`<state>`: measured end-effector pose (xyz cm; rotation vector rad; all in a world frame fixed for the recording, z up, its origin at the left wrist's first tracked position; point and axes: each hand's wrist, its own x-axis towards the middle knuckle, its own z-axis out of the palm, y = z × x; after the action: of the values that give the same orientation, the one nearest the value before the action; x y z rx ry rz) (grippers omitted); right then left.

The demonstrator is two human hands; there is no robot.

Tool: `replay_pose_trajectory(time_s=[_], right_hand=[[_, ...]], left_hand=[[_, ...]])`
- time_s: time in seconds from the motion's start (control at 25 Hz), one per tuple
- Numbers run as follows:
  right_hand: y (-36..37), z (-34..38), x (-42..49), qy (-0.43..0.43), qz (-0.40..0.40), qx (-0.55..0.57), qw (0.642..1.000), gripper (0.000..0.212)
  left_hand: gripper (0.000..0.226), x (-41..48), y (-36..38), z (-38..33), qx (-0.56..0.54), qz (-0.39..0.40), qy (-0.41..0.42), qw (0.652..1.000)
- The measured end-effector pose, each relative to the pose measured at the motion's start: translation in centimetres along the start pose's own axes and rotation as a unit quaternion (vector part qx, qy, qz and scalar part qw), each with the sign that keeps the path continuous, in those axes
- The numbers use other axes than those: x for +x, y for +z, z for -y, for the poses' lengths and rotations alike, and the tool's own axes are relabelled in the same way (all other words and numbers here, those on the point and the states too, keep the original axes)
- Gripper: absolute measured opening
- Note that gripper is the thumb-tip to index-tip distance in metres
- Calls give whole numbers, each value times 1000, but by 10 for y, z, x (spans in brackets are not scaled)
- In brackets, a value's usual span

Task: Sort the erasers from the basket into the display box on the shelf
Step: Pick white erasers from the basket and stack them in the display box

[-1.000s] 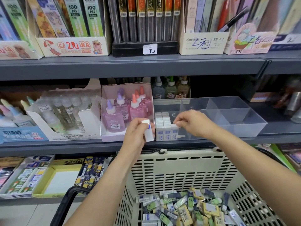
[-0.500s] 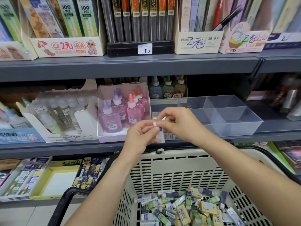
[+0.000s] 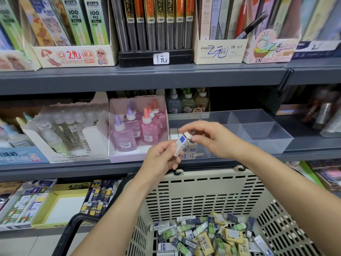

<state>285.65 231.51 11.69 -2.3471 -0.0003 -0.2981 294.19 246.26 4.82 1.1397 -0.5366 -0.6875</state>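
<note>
Whereas a second ago the right hand [image 3: 212, 139] was laid on the row inside the clear plastic display box [image 3: 267, 143] and the small white eraser with a blue-printed sleeve [image 3: 181, 143] was held upright by the left hand [image 3: 160, 161] alone, that eraser is now shared between both hands and is tilted, with its upper end leaning right.

The display box is carried by the long grey metal shelf [image 3: 55, 170], at its front edge. Below that edge the cream perforated plastic basket [image 3: 203, 191] is seen, and a loose heap of wrapped erasers [image 3: 203, 235] in white, green, yellow and dark blue sleeves is held on its floor. In the display box's left compartment a neat row of white boxed erasers [image 3: 191, 154] is stood on end, partly hidden by the hands. Just beside the display box's left wall a pink cardboard carton [image 3: 129, 156] is set, filled with glue bottles [image 3: 147, 130] capped in purple and orange.

The held eraser is kept in front of the display box's left end, above the basket's far rim. Its lower end is pinched by the left thumb and fingers; its upper end is pinched between the right thumb and forefinger, the remaining right fingers being loosely curled.
</note>
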Motion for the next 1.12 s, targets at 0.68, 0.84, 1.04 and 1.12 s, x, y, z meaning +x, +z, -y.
replay_pose_trajectory(time_s=[0.68, 0.84, 1.04, 1.12], right_hand=[[14, -45, 22, 148, 16, -212, 966, 28], [13, -42, 15, 134, 2, -222, 966, 32], [-3, -23, -45, 81, -128, -174, 973, 27], [-8, -20, -86, 84, -115, -148, 979, 24]], left_hand=[[40, 6, -13, 20, 480, -140, 87, 862], [37, 5, -11, 18, 477, -139, 90, 863], [20, -29, 8, 12, 428, -144, 164, 877], [14, -51, 24, 15, 445, -66, 169, 877]])
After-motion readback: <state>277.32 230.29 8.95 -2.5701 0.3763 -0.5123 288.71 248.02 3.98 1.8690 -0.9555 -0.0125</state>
